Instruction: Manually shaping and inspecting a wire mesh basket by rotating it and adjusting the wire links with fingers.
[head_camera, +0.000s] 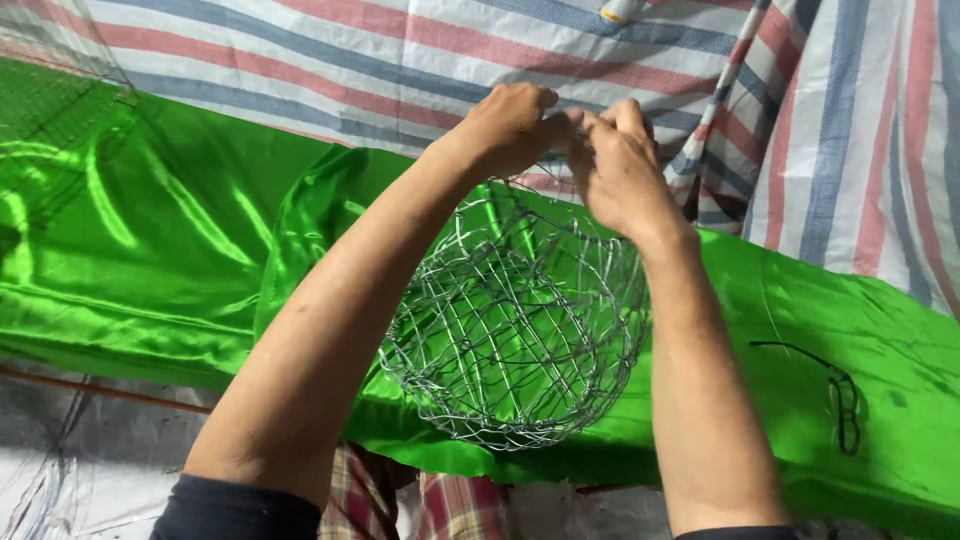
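Note:
A round basket-shaped cage of silver wire mesh (515, 330) hangs between my forearms over shiny green cloth (150, 240). Its open rim faces me. My left hand (510, 125) and my right hand (620, 165) meet at the cage's far top edge, fingers pinched on the wire there. Both hands are closed on the mesh, knuckles nearly touching.
A striped red, blue and white tarpaulin (400, 60) lies behind the green cloth and hangs at the right. A flat piece of wire mesh (50, 90) lies at the upper left. A dark bent wire piece (845, 395) rests on the green cloth at right. Checked fabric (440, 505) shows below.

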